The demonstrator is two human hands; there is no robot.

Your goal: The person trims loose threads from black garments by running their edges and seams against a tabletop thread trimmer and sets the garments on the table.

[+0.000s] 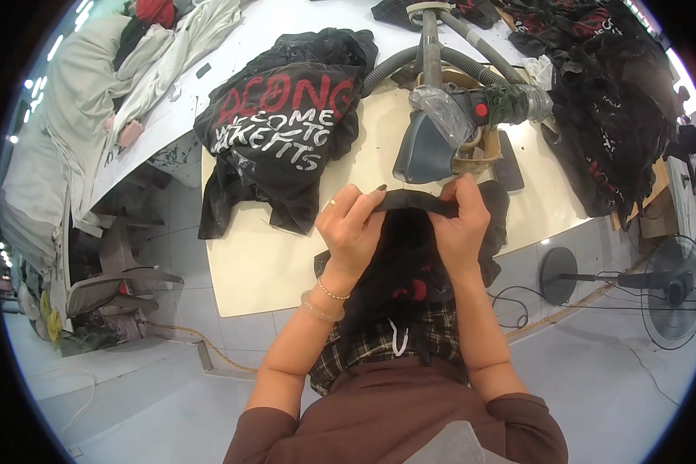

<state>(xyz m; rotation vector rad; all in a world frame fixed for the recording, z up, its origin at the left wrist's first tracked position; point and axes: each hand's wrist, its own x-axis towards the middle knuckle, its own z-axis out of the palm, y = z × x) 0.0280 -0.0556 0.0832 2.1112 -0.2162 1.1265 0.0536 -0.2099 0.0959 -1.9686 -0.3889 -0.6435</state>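
Note:
Between my two hands a black garment (406,240) is held up by its edge, a narrow dark band stretched from one hand to the other. The rest of the cloth hangs down toward my lap, with a bit of red print showing low on it. My left hand (353,228) pinches the band's left end; a ring and bracelets are on that arm. My right hand (460,220) grips the right end. Just beyond my hands stands a dark grey machine head (425,147) with a red button, partly wrapped in clear plastic, and a grey hose behind it.
A heap of black printed garments (286,131) lies on the cream tabletop (247,271) at left. More black garments (611,116) pile up at right. White-grey cloth (81,100) drapes along the far left. A chair (120,278) and a standing fan (669,290) flank the table, with cables on the floor.

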